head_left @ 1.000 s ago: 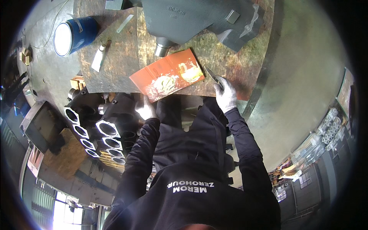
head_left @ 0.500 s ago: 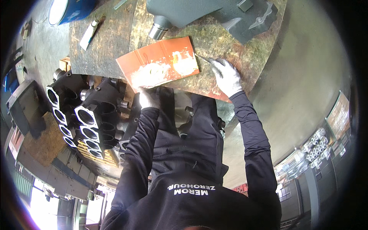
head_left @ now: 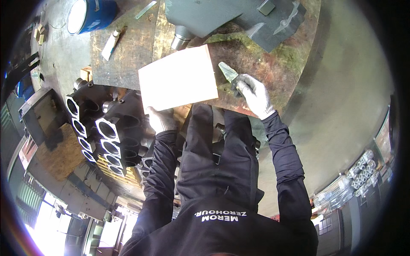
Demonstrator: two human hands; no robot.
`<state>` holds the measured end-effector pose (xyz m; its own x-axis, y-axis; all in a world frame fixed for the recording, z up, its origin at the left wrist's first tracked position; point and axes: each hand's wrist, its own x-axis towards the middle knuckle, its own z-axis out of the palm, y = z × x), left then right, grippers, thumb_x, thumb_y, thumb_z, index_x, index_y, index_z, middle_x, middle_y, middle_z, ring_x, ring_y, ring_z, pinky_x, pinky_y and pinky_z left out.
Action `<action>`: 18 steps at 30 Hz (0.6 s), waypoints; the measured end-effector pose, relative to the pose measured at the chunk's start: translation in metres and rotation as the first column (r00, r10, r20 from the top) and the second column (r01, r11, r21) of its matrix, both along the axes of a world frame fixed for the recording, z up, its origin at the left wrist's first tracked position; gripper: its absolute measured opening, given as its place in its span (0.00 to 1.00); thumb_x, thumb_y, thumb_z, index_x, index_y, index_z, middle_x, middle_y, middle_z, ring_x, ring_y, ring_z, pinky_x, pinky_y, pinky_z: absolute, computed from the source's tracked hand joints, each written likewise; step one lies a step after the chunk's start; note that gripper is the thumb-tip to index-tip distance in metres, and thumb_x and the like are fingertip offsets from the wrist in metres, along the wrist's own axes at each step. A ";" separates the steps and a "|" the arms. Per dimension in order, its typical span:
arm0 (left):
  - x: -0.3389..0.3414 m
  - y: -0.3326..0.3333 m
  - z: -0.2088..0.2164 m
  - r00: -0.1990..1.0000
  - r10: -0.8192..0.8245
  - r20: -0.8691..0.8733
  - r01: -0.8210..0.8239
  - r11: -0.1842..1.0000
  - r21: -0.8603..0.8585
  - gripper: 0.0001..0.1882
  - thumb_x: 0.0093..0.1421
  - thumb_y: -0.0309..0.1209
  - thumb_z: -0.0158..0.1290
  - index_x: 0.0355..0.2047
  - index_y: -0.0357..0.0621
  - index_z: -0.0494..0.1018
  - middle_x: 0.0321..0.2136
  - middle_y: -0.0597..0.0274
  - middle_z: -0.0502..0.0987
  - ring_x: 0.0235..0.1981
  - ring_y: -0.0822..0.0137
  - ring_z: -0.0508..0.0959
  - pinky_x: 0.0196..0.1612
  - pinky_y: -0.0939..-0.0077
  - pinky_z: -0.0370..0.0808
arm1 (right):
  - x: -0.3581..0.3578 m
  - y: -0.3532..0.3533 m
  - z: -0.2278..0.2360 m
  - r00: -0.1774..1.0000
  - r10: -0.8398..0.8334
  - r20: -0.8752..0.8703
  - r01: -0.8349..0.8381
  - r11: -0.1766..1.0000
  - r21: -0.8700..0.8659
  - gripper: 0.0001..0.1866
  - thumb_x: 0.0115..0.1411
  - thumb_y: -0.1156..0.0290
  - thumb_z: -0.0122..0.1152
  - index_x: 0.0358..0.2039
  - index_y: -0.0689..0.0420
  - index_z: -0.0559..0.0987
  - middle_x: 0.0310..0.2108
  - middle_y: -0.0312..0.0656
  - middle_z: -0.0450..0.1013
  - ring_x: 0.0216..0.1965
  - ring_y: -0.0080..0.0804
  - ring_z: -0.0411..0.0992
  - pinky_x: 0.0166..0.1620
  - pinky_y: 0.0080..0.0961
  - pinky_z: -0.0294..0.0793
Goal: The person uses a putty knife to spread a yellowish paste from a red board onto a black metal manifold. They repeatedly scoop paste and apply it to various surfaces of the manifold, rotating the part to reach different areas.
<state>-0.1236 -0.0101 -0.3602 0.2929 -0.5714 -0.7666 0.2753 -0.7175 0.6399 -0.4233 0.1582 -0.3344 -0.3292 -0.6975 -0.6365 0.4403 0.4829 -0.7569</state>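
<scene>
My left hand (head_left: 162, 121), in a pale work glove, is closed on the lower left corner of a flat rectangular sheet (head_left: 178, 81). Glare turns the sheet's top face almost wholly white, so what lies on it cannot be made out; a thin tan edge shows. In my gloved right hand (head_left: 255, 94) is a putty knife (head_left: 228, 71), its flat blade pointing up and left, just right of the sheet and apart from it. Beyond the sheet, a big dark grey casting (head_left: 205, 17) with a metal pipe end (head_left: 181, 38) rests on the worn wooden table (head_left: 132, 55).
A white tube (head_left: 111, 45) and a pale green strip (head_left: 146, 9) lie on the table's left part. Further left stands a blue drum (head_left: 99, 17). Black castings with round ports (head_left: 116, 132) stand below the table's near left edge. Grey floor (head_left: 337, 94) stretches along the right.
The sheet's face has gone from orange with white smears to glaring white as it tilted. My right hand has turned the putty knife, showing its blade broadside. The whole view has shifted slightly.
</scene>
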 end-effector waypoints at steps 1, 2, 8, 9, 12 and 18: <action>0.000 -0.003 0.004 0.998 0.026 -0.048 -0.026 1.000 0.010 0.33 0.78 0.54 0.35 0.67 0.40 0.64 0.62 0.52 0.72 0.60 0.52 0.75 0.57 0.56 0.78 | -0.002 -0.004 0.007 1.000 0.028 -0.010 -0.027 0.999 0.029 0.14 0.73 0.72 0.58 0.53 0.66 0.80 0.38 0.38 0.82 0.37 0.19 0.77 0.44 0.23 0.78; 0.000 -0.007 0.007 0.994 0.045 -0.099 -0.043 0.999 0.017 0.32 0.78 0.54 0.35 0.66 0.39 0.65 0.61 0.52 0.73 0.59 0.52 0.76 0.57 0.56 0.78 | -0.007 -0.008 0.014 0.997 0.070 -0.023 -0.070 0.998 -0.006 0.14 0.73 0.71 0.58 0.53 0.66 0.80 0.37 0.38 0.82 0.37 0.19 0.77 0.44 0.23 0.78; 0.006 -0.015 0.022 0.994 -0.046 -0.103 0.047 0.999 0.004 0.30 0.78 0.54 0.37 0.63 0.40 0.68 0.56 0.53 0.76 0.54 0.54 0.79 0.53 0.58 0.81 | -0.020 -0.035 0.034 0.954 0.265 -0.138 -0.268 0.963 -0.004 0.14 0.73 0.70 0.58 0.53 0.63 0.81 0.36 0.37 0.83 0.37 0.21 0.77 0.44 0.25 0.78; 0.008 -0.016 0.022 0.994 -0.037 -0.103 0.038 0.999 0.007 0.30 0.78 0.53 0.37 0.62 0.40 0.68 0.56 0.53 0.76 0.53 0.54 0.80 0.52 0.58 0.81 | -0.020 -0.039 0.033 0.941 0.308 -0.140 -0.306 0.951 0.041 0.15 0.73 0.69 0.58 0.54 0.63 0.81 0.38 0.39 0.83 0.38 0.21 0.77 0.46 0.25 0.78; 0.013 -0.018 0.020 0.998 -0.046 -0.034 0.044 0.998 -0.047 0.28 0.78 0.52 0.37 0.60 0.40 0.69 0.54 0.54 0.77 0.50 0.54 0.81 0.47 0.60 0.82 | -0.017 -0.048 0.030 0.942 0.324 -0.088 -0.324 0.946 0.012 0.15 0.72 0.69 0.58 0.55 0.63 0.81 0.40 0.39 0.83 0.40 0.22 0.77 0.47 0.25 0.77; 0.020 -0.024 0.016 0.974 0.036 -0.223 -0.040 0.999 -0.016 0.25 0.78 0.50 0.38 0.58 0.43 0.70 0.47 0.58 0.80 0.42 0.57 0.83 0.41 0.65 0.82 | -0.009 -0.054 0.040 0.952 0.283 0.114 -0.281 0.959 -0.035 0.15 0.72 0.70 0.58 0.53 0.67 0.80 0.41 0.38 0.81 0.41 0.22 0.76 0.47 0.24 0.77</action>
<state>-0.1033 -0.0339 -0.3441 0.1376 -0.5790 -0.8037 0.4395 -0.6914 0.5734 -0.4326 0.1045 -0.2948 -0.0411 -0.7629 -0.6453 0.3740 0.5871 -0.7179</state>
